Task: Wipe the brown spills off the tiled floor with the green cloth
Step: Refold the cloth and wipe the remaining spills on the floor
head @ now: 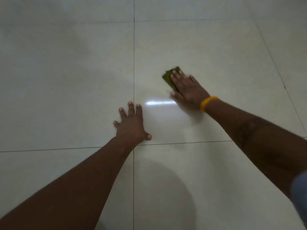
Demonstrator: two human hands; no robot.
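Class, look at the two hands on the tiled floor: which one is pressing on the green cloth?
The right hand, the one with the orange wristband, lies flat on the green cloth. The left hand is spread on bare floor tile.

Just one view here: a head-worn wide-angle cam looking forward and steeply down at the tiled floor [66, 80], pretty close. Relative to the crossing of grout lines [133, 144] near frame centre, both forearms reach in from the bottom corners.

We find no readable text, label, brand or number anywhere (the plain orange wristband [207, 103] included).
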